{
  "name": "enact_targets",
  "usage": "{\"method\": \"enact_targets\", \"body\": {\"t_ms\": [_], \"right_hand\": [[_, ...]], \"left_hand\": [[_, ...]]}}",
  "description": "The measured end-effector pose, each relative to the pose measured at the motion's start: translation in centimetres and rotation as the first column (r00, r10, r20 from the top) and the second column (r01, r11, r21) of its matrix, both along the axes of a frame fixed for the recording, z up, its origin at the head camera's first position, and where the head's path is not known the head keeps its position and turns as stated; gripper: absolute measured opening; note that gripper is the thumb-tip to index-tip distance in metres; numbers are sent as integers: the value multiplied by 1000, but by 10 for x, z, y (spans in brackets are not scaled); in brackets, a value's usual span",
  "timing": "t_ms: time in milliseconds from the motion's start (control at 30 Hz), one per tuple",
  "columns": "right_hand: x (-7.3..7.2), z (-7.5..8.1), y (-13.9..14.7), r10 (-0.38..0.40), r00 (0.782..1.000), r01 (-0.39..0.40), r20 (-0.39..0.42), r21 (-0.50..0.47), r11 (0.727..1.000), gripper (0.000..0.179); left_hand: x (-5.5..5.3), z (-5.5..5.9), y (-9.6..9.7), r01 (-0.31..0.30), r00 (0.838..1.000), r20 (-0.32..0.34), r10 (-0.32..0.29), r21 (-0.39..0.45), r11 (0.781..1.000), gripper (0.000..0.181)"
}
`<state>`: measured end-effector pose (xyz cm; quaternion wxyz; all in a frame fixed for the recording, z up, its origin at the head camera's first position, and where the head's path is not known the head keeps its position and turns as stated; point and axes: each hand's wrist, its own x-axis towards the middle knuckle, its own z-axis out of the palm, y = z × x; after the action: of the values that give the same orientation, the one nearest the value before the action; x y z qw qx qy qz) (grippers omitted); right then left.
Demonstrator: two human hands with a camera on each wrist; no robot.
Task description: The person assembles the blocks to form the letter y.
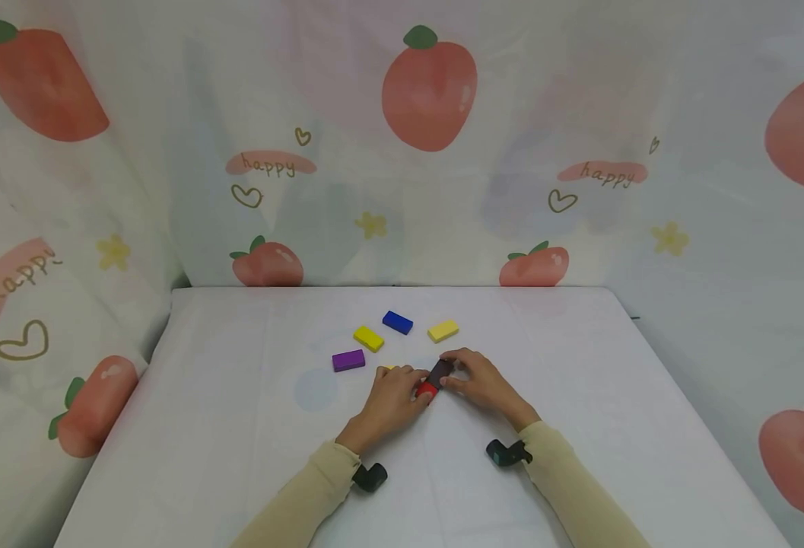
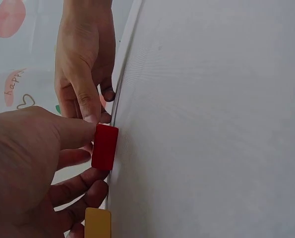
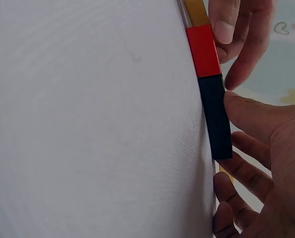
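Observation:
My left hand (image 1: 393,399) pinches a red block (image 1: 427,390) between thumb and fingers, low over the white table. The right hand (image 1: 485,383) holds a black block (image 1: 440,372), thumb on its near side and forefinger by its far end. In the right wrist view the black block (image 3: 216,116) stands end to end with the red block (image 3: 203,51), with no gap showing. A yellow block (image 2: 97,223) is close to the left hand's lower fingers; in the head view that hand covers most of it.
Beyond the hands lie a purple block (image 1: 348,361), a yellow block (image 1: 369,339), a blue block (image 1: 398,323) and a pale yellow block (image 1: 443,330). The white table (image 1: 237,457) meets a fruit-printed curtain (image 1: 347,91) at its back edge.

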<state>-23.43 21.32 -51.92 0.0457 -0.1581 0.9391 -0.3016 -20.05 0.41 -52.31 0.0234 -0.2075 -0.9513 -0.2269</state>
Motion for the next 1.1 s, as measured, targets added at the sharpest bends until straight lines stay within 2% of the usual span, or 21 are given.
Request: {"method": "enact_targets", "body": {"t_ms": [200, 433, 833, 1100], "right_hand": [[-1, 3, -1, 3, 1000, -3, 16, -5, 1000, 49], [-1, 7, -1, -4, 999, 4, 39, 1, 1000, 48], [-1, 8, 0, -5, 999, 5, 40, 4, 1000, 48], [-6, 19, 6, 3, 999, -2, 55, -17, 1000, 47]], "left_hand": [[-2, 0, 0, 14, 1000, -18, -15, -17, 1000, 40], [-1, 6, -2, 22, 999, 26, -22, -4, 1000, 40], [-3, 8, -1, 24, 999, 45, -24, 14, 1000, 39], [-2, 4, -1, 14, 998, 62, -15, 15, 1000, 39]]}}
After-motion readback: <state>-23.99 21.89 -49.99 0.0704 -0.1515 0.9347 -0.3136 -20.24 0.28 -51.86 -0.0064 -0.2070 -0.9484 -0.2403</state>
